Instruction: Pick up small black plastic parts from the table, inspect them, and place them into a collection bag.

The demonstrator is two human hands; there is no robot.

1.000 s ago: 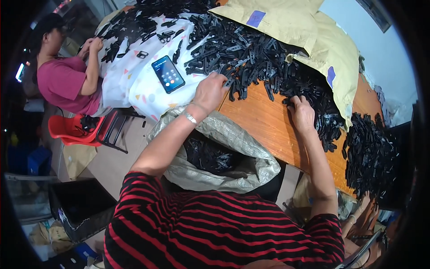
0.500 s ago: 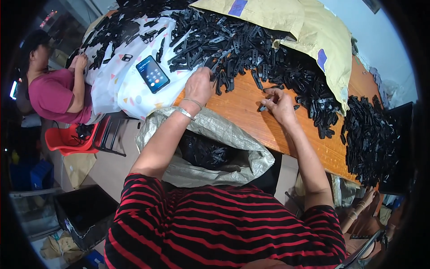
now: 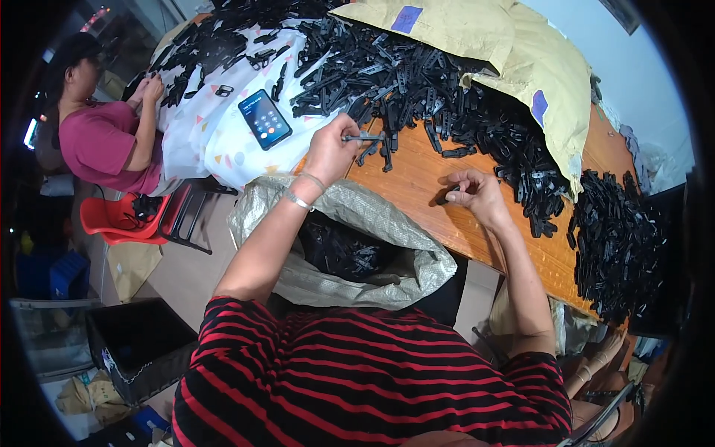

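My left hand (image 3: 333, 151) is closed, pinching a slim black plastic part (image 3: 363, 137) at the near edge of a large pile of similar black parts (image 3: 395, 71). Farther right, my right hand (image 3: 482, 198) hovers low over the wooden table (image 3: 406, 190). Its thumb and fingers are closed on a small dark plastic piece (image 3: 447, 195), mostly covered by the fingertips. Under my left forearm, an open woven sack (image 3: 428, 261) hangs at the table's near edge with black parts inside.
A phone (image 3: 264, 119) lies on the patterned white sheet (image 3: 216, 141). Yellowish paper sacks (image 3: 447, 30) cover the back of the pile. More black parts (image 3: 614, 246) are heaped at right. A person in a magenta shirt (image 3: 104, 145) sits at left near a red chair (image 3: 112, 223); another person's arm (image 3: 596, 361) shows lower right.
My left hand has drawn slightly back from the pile, and a slim part now shows in its fingers. My right hand has moved a little nearer to me. The view has shifted slightly.
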